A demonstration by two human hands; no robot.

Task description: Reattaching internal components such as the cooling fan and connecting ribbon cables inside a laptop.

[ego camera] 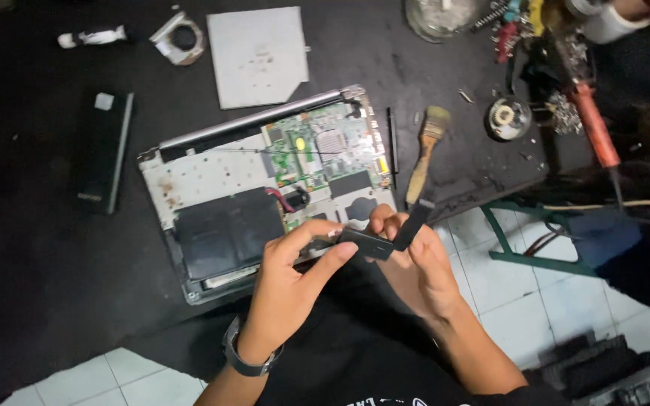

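Observation:
An opened laptop (212,169) lies on the black work surface with its green circuit board (317,154) exposed. Just in front of it, my left hand (291,289) and my right hand (415,263) together hold a small black flat part (374,242), with a black strip (414,223) bending up from its right end. My left thumb and forefinger pinch the part's left end. My right fingers hold the strip side. A dark watch sits on my left wrist.
A paintbrush (426,150) lies right of the laptop. A grey square plate (259,54) and a black battery bar (105,150) lie behind and left. A red-handled soldering iron (592,124), a round fan (508,118) and loose tools crowd the back right. White floor tiles (520,301) show below.

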